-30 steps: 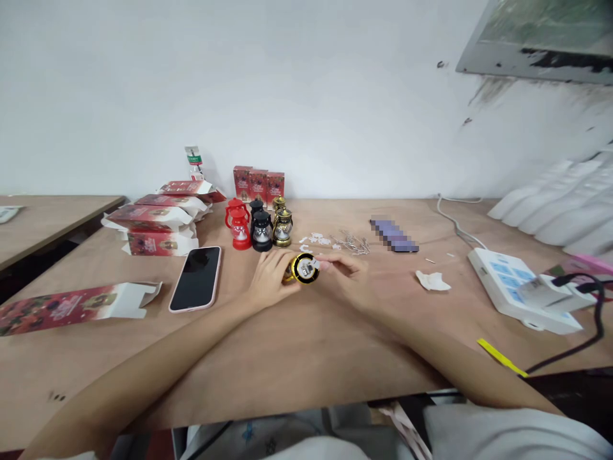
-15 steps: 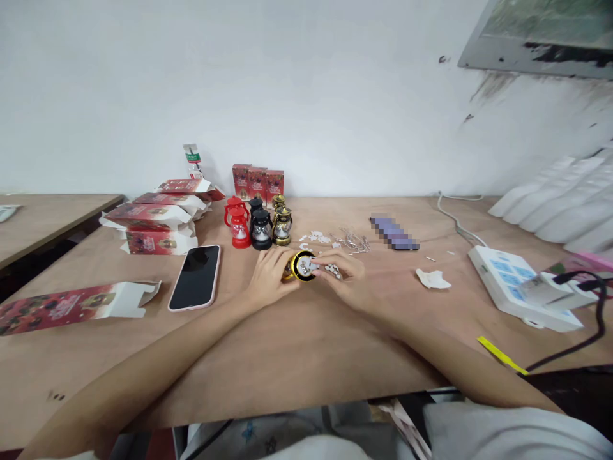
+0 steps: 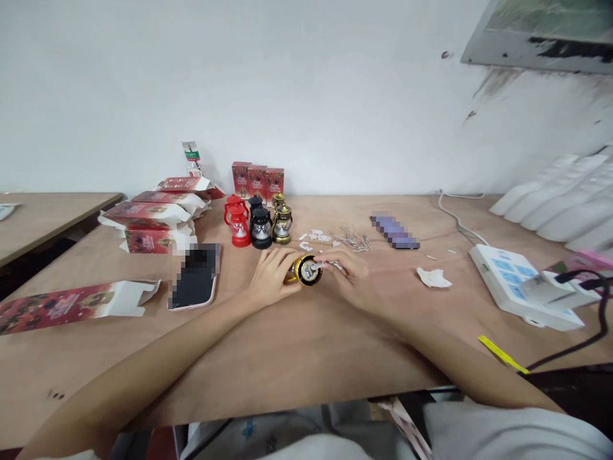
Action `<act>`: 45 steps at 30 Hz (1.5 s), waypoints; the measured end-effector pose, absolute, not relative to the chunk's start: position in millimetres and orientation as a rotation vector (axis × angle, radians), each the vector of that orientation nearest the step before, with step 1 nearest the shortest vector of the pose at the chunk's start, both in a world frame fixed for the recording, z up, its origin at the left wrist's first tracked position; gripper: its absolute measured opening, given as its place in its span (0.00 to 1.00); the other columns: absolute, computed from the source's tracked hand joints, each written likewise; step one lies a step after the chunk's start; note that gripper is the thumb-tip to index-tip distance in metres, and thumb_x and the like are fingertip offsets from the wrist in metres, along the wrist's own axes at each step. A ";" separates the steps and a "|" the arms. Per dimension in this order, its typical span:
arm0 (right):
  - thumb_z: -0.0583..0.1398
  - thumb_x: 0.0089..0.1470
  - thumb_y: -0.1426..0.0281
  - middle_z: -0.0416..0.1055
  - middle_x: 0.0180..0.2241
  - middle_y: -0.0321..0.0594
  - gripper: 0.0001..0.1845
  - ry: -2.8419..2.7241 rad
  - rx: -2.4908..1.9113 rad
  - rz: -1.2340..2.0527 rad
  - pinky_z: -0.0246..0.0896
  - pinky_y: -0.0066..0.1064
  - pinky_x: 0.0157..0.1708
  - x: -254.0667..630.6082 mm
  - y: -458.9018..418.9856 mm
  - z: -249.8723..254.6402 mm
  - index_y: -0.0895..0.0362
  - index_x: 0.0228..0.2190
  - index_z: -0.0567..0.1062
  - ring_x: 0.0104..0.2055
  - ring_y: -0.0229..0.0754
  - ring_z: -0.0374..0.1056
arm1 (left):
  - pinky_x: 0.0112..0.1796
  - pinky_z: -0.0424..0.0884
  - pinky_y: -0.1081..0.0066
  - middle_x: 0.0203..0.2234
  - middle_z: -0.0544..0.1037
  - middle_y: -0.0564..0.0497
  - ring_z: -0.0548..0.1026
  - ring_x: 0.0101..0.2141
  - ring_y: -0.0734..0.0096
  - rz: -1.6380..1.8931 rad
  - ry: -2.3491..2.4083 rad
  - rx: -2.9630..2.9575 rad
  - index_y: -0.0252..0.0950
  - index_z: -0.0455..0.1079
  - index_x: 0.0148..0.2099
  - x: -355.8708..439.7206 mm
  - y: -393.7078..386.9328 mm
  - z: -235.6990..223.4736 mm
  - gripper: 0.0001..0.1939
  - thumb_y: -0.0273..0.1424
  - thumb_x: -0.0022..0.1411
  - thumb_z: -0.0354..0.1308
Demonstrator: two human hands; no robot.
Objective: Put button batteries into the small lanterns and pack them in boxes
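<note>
My left hand (image 3: 272, 275) is wrapped around a small gold lantern (image 3: 300, 260), tipped on its side so that its round black-rimmed base faces me. In the middle of that base, a pale recess with metal parts shows. The fingers of my right hand (image 3: 348, 268) pinch a small pale piece (image 3: 318, 264) at the right edge of the recess; its exact kind is too small to make out. Behind my hands stand several little lanterns: red (image 3: 239, 229), black (image 3: 261, 229) and bronze (image 3: 282, 227).
White bits (image 3: 317, 236) and a heap of thin metal pieces (image 3: 353, 239) lie beyond my right hand. Red cartons (image 3: 151, 216) and a phone (image 3: 195, 281) are at left. A second phone (image 3: 395, 232), crumpled paper (image 3: 433, 277) and a power strip (image 3: 520, 287) lie at right.
My right fingertips have drawn slightly right from the lantern's base, and more of the recess shows. The base has shifted a little to the right. My left hand keeps its hold.
</note>
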State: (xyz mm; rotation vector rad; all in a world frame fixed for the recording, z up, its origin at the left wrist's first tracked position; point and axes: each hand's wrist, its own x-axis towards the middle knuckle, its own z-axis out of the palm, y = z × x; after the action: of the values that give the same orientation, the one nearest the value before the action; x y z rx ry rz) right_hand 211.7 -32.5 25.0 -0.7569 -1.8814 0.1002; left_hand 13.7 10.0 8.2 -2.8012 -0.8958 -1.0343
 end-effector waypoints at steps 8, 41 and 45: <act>0.55 0.59 0.67 0.74 0.32 0.37 0.09 -1.943 -0.736 0.150 0.64 0.33 0.35 215.6 -29.6 27.8 0.50 0.39 0.75 0.34 0.39 0.68 | 0.44 0.60 0.64 0.45 0.72 0.46 0.68 0.45 0.60 -1.042 -1.003 -2.821 0.38 0.64 0.54 13.4 10.1 10.2 0.25 0.32 0.52 0.56; 0.60 0.55 0.63 0.72 0.33 0.39 0.06 -1.825 -0.710 0.470 0.66 0.38 0.42 211.6 -23.3 15.3 0.53 0.29 0.71 0.41 0.41 0.70 | 0.42 0.62 0.62 0.42 0.72 0.44 0.66 0.42 0.60 -1.004 -0.767 -2.790 0.37 0.66 0.54 8.1 15.8 4.2 0.23 0.35 0.56 0.56; 0.57 0.57 0.65 0.73 0.36 0.41 0.09 -1.902 -0.697 0.266 0.66 0.38 0.41 212.7 -26.0 19.1 0.53 0.28 0.73 0.40 0.41 0.70 | 0.41 0.62 0.62 0.41 0.72 0.45 0.67 0.41 0.61 -1.022 -0.757 -2.769 0.38 0.66 0.55 7.4 15.3 3.7 0.23 0.37 0.56 0.55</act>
State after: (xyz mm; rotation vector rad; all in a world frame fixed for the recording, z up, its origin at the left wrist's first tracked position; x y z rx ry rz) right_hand 212.7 -26.0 19.1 -0.6971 -1.9019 0.2663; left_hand 7.4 15.3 3.7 -2.7688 -0.7573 -1.0217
